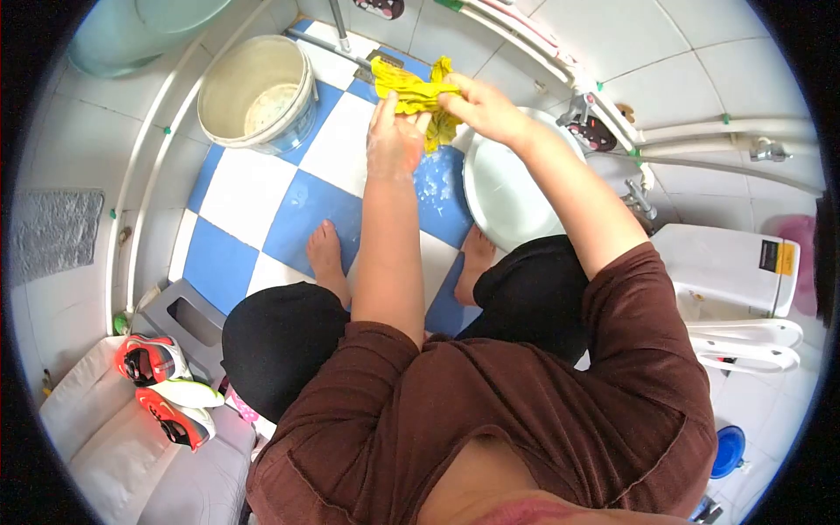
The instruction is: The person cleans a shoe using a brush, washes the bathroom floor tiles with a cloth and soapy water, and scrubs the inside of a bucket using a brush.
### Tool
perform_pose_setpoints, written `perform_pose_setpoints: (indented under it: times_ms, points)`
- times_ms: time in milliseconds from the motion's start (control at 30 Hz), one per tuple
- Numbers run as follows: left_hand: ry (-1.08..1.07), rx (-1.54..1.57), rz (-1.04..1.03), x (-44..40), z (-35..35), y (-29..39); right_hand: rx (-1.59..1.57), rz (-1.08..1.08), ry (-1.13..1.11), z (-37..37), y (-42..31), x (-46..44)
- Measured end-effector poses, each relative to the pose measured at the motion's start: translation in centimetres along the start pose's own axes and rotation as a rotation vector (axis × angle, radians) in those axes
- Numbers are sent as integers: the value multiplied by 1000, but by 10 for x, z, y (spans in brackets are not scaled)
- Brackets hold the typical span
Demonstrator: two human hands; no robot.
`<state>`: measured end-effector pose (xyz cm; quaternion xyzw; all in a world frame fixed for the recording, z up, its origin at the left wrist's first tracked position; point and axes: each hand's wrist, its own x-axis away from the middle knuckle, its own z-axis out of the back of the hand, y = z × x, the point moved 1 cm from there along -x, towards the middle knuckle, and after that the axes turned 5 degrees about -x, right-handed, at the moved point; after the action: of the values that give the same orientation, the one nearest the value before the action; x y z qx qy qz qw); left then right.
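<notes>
A crumpled, wet-looking yellow cloth (407,86) is held between my two hands above the tiled floor. My left hand (395,144), with soapy-looking wet skin, has its fingers on the cloth's lower left side. My right hand (484,107) pinches the cloth at its right end, and a fold hangs down below between the hands. Just under my right forearm stands a pale basin (507,188), partly hidden by the arm and knee. White suds (440,185) lie on the blue tile beside the basin.
A white bucket (214,101) stands at the back left. Red sneakers (166,385) rest at lower left by a grey plastic stool (179,319). A toilet (726,271) is at right. Pipes and taps (643,201) run along the right wall.
</notes>
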<state>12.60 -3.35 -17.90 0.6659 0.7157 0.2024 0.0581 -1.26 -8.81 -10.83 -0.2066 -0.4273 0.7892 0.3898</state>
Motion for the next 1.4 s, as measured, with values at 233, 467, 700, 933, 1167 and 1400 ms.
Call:
perform_pose_setpoints:
  times_ms: [233,467,700,933,1167,1400]
  points:
    - [104,-386,-77,4,0,20,-34,-145,30,23,11,-4]
    - [268,-467,-170,-3,13,31,-38,-231,54,34,5,-8]
    - [263,-1006,6,10,31,69,-347,-275,475,72,37,-4]
    - [250,-780,-156,2,46,81,-341,-266,477,119,73,11]
    - [63,-984,537,2,19,8,-550,-301,187,91,5,5]
    - [181,29,426,13,9,-30,-421,-270,-580,44,-66,22]
